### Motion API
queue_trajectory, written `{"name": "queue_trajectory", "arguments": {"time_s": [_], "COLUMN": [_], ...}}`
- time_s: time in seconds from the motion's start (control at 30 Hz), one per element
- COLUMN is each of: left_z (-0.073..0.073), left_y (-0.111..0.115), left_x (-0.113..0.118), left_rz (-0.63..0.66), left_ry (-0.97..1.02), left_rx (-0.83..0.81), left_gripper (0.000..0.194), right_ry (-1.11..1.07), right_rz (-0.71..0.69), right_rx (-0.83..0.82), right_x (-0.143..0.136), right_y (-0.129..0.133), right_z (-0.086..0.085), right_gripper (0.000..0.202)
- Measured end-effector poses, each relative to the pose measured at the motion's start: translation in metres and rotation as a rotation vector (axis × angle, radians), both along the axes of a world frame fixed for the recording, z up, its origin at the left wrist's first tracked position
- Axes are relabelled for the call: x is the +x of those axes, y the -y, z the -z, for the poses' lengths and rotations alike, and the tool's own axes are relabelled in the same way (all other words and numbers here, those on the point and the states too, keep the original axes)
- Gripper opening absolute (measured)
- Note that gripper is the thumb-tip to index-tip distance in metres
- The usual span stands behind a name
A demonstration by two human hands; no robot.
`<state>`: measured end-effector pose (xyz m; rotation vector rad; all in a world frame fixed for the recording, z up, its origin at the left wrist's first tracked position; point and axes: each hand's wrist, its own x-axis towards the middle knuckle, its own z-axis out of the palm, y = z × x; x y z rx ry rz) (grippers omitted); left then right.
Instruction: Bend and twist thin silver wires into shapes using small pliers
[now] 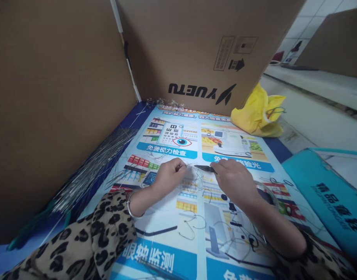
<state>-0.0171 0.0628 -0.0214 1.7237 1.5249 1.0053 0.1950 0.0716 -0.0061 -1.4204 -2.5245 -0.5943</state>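
Observation:
My left hand (pixel 170 174) is closed in a pinch, with thin wire (pixel 192 171) running from its fingertips; the exact piece between the fingers is too small to make out clearly. My right hand (pixel 234 179) grips dark needle-nose pliers (pixel 206 168), their narrow tip pointing left toward my left fingers. The handles are hidden in the palm. A small gap separates the tip from my left hand. Beneath both hands lies a printed poster sheet (pixel 199 217) with an eye chart and several pictures. Loose curled wire pieces (pixel 192 223) are scattered on it.
A bundle of straight wires (pixel 91 171) lies at left beside the cardboard walls (pixel 181 46). Small wire bits (pixel 169 103) sit along the back. A yellow bag (pixel 255 112) stands at back right, and a teal box (pixel 326 198) is at right.

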Motion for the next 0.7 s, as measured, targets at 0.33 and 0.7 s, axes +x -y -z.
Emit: {"name": "queue_trajectory", "arguments": {"time_s": [0.33, 0.7], "left_z": [0.0041, -0.0011], "left_y": [-0.0005, 0.0016], "left_x": [-0.0017, -0.0020], "left_rz": [0.035, 0.081], "left_ry": [-0.107, -0.294], "left_rx": [0.055, 0.162], "left_gripper": [0.012, 0.009], "right_ry": [-0.086, -0.081], "right_rz": [0.044, 0.035], "right_rx": [-0.116, -0.106], "right_x": [-0.0020, -0.0015], "right_y": [0.0005, 0.0001], "right_z": [0.0023, 0.0016], "right_gripper": [0.022, 0.022]}}
